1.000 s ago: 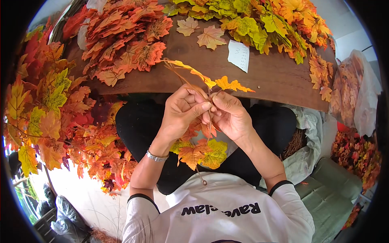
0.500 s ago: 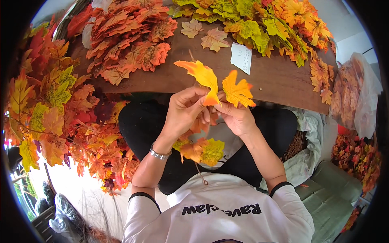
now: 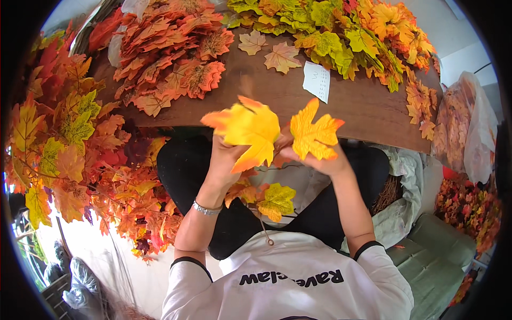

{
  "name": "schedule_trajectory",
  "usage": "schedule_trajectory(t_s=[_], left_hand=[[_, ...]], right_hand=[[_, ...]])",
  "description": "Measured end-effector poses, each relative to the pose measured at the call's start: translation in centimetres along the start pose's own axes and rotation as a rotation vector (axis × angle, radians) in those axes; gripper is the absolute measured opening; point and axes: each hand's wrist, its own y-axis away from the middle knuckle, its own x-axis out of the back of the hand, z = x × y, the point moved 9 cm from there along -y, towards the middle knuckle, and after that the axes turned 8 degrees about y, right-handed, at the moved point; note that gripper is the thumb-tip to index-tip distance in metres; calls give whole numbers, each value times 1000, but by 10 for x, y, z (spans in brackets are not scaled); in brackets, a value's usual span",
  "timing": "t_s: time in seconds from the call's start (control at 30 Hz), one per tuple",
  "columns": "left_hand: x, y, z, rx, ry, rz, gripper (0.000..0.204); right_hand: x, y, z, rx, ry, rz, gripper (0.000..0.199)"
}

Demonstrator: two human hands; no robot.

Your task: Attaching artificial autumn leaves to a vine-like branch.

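A large yellow-orange artificial maple leaf spreads in front of my left hand, covering most of its fingers. My right hand, somewhat blurred, is closed behind a second yellow-orange maple leaf. Between my hands, brownish stems meet, partly hidden by the leaves. Below them hangs a leafy spray with a yellow-green leaf and orange leaves. Its thin brown stem ends in a small loop over my shirt. The spray seems to lead up to my hands, but the join is hidden.
A brown table lies ahead, bearing orange leaf stacks, yellow-green leaves, two loose pale leaves and a white paper slip. Leafy branches crowd the left. A clear bag of leaves stands right, above a green seat.
The left yellow leaf has turned from edge-on to face-up and shifted left. The right leaf has moved slightly lower and right. My hands are farther apart; the lower spray has rotated slightly.
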Motion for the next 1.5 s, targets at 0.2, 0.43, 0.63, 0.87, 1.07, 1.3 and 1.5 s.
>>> schedule_trajectory(t_s=[0.2,0.43,0.63,0.87,1.07,1.3,1.5], left_hand=[[-20,-1,10,-66,-72,-54,30],[-27,6,43,-359,-859,157,33],[-6,3,37,-299,-875,184,23],[-5,1,28,-13,-410,41,7],[-55,18,45,-414,-658,-355,20],[-99,44,59,-978,-1164,-377,37],[-116,59,65,-1127,-1285,-388,44]], right_hand=[[75,-55,43,-243,393,263,23],[83,-165,67,32,961,421,14],[82,-180,87,3,990,377,11],[127,-112,49,-343,88,406,11],[82,-42,49,-238,-980,357,36],[-15,-14,-16,-362,-1377,302,37],[-32,-4,-3,-249,-1549,185,28]])
